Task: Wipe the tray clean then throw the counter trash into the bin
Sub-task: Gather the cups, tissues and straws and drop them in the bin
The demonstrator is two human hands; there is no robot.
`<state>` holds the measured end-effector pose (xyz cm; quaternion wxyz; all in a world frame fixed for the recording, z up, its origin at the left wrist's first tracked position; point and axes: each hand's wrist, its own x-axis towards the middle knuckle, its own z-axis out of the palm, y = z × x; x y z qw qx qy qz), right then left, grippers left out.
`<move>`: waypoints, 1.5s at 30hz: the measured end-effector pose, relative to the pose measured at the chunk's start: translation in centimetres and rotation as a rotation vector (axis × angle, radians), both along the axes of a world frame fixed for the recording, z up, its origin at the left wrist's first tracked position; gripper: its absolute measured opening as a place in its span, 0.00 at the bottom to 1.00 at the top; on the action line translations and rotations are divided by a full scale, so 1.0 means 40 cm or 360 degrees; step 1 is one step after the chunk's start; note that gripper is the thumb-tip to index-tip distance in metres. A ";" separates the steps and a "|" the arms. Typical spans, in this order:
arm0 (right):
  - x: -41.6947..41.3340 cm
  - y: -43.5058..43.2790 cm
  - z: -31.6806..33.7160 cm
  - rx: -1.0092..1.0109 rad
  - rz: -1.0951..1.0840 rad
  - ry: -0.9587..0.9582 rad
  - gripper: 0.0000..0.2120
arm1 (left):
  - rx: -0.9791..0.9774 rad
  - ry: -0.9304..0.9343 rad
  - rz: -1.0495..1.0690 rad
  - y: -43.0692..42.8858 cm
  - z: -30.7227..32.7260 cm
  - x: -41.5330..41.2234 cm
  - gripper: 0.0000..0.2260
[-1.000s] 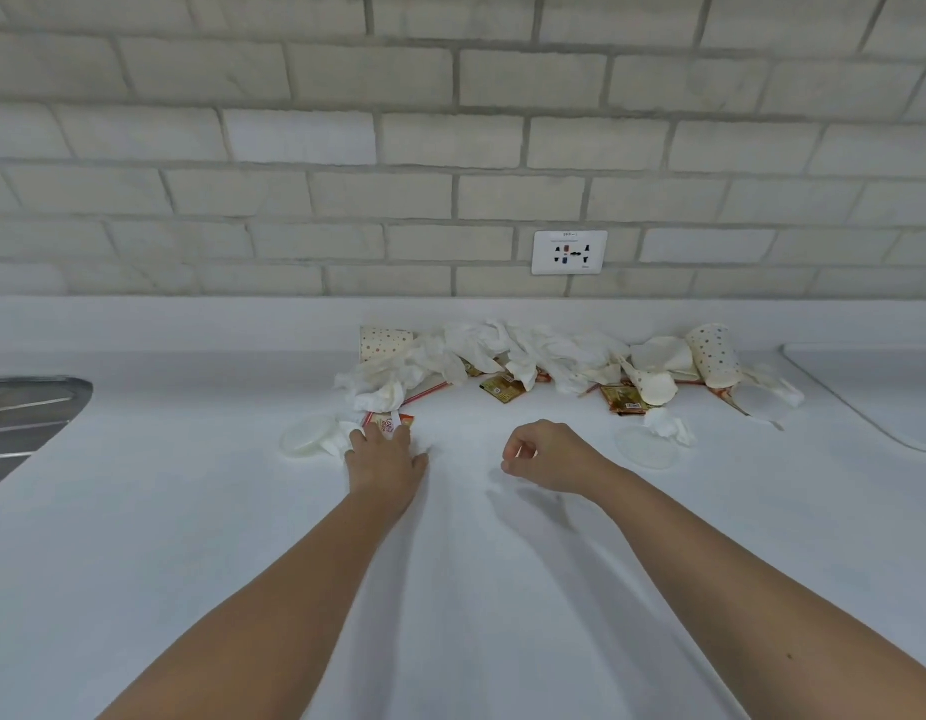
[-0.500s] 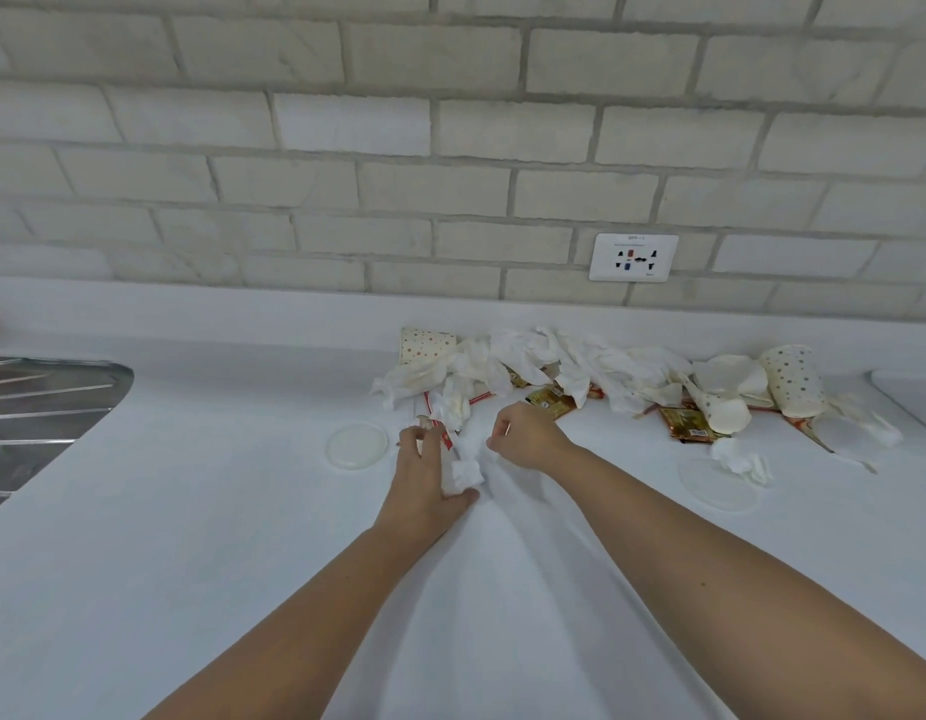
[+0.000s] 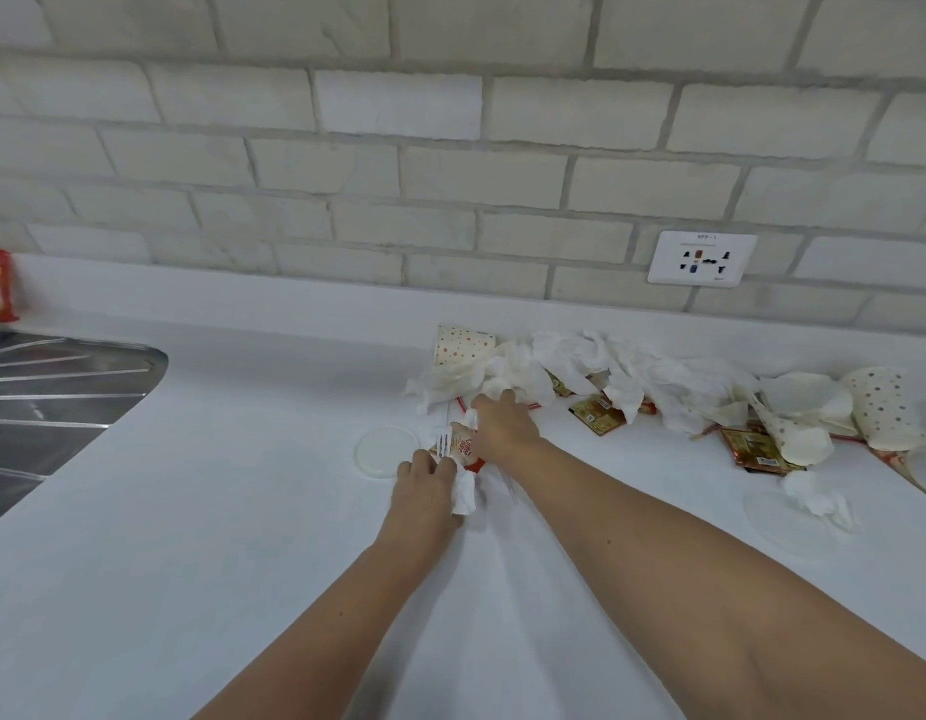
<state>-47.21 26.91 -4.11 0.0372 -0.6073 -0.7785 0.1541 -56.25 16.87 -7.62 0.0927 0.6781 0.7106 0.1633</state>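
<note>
The left hand is curled around a small bundle — a crumpled white tissue, a red-and-cream sachet and a white plastic fork whose tines poke up above the knuckles. The right hand is just past it, fingers bent down into the near end of the tissue heap; whether they have pinched anything I cannot tell, since the hand covers its own fingertips.

This looks like the gathering part of the trash step. No tray or bin shows in this view, so how the wiping stands can't be judged from here.

To do it well, I'd keep the left fist tight on what it has and let the right hand rake the loose tissue toward it, rather than lifting scraps one by one — the paper is light and will trail and drop. The fork is the awkward piece; tucking it inside the tissue would stop it slipping.

The rest lies along the back edge of the counter, against the wall: a spotted paper cup on its side at the heap's left end, brown sachets, more spotted cups toward the right edge, and two clear lids lying flat nearer the front. Those lids lie flush and will need a fingernail under the rim. The sink sits at the counter's left end, well apart.
</note>
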 end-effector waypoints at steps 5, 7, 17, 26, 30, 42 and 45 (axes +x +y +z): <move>0.016 -0.006 -0.002 0.0001 0.0072 -0.0132 0.23 | -0.0068 -0.0064 0.0008 0.015 0.004 -0.008 0.13; 0.030 -0.014 -0.007 0.0018 0.0121 -0.0184 0.23 | -0.0069 -0.0116 0.0033 0.017 0.008 -0.003 0.11; 0.180 -0.057 0.009 -0.0045 0.0120 0.0249 0.19 | 0.0038 -0.0677 0.0118 0.000 0.066 0.075 0.03; 0.415 -0.192 0.118 0.0006 -0.0067 0.0748 0.09 | -0.0050 -0.0950 -0.0048 -0.019 0.119 0.245 0.04; 0.534 -0.272 0.134 0.0033 -0.0246 0.0792 0.09 | -0.0124 -0.0997 -0.0210 -0.046 0.142 0.379 0.06; 1.000 -0.589 0.160 0.0215 -0.0727 0.0710 0.08 | -0.0383 -0.1170 -0.0718 -0.225 0.153 0.894 0.29; 1.149 -0.709 0.145 0.0241 -0.0936 0.0760 0.09 | -0.0459 -0.1106 -0.0967 -0.321 0.153 1.050 0.21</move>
